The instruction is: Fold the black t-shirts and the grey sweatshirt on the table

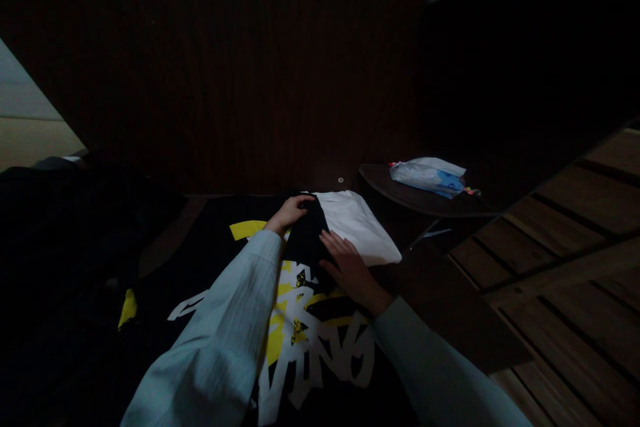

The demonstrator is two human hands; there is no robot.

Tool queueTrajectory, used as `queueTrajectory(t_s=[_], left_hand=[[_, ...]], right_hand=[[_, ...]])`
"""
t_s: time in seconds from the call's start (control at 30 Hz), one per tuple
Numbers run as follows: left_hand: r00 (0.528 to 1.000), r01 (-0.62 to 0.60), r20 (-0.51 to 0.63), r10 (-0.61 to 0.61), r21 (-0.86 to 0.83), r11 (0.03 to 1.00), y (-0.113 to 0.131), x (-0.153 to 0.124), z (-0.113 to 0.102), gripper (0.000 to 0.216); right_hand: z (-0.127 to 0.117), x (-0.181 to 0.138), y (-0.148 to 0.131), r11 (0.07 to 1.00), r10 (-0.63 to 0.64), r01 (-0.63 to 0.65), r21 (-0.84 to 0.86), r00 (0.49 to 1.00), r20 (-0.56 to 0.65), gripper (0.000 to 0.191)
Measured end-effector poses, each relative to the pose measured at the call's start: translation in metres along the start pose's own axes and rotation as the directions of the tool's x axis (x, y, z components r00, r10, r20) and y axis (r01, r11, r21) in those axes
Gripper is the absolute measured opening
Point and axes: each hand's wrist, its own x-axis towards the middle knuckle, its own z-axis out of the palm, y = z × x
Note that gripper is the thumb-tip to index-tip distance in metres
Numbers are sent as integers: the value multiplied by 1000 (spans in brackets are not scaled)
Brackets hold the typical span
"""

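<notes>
A black shirt (315, 240) with large white and yellow lettering lies spread out in front of me. My left hand (289, 213) is at its upper edge, thumb and fingers closed on the dark cloth. Lower and to the right, my right hand (353, 272) rests on the same shirt with its fingers stretched out and apart. A folded white garment (357, 223) lies against the black cloth, just beyond my right fingertips. The dim light hides the shirt's outer edges.
Behind the clothes stands a dark wooden panel (240, 80). A small curved shelf (383, 190) at the right carries a white and blue plastic packet (427, 177). Dark clothing (55, 247) is heaped at the left. Wooden slats (565, 227) show at the right.
</notes>
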Motion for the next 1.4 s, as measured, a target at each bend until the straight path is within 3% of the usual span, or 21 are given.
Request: queueTrajectory(t_s=[0.23,0.37,0.53,0.73,0.97,1.13,1.4], left_hand=[[977,117,-174,-126,-58,991,10,-2,3,37],[972,158,-162,-171,-89,983,19,-18,-6,46],[970,200,-111,-217,-142,969,18,-62,-16,56],[991,137,25,-135,-224,965,8,-97,-25,63],[999,31,-25,-35,-146,989,3,-104,-23,50],[998,-23,-53,19,-74,997,-3,-107,-22,44],[1000,-24,-3,24,-105,994,-2,-107,-23,46]], right_hand=[[10,0,0,989,51,-53,-137,999,-19,46],[10,0,-1,987,60,-65,-144,997,-39,43],[12,0,1,990,64,-65,-123,998,-13,44],[8,0,-1,991,70,-69,-118,998,9,44],[8,1,2,991,89,-85,-105,996,30,44],[10,0,6,995,24,-26,-95,1000,-16,44],[10,-1,7,994,-1,-2,-109,1000,-28,46]])
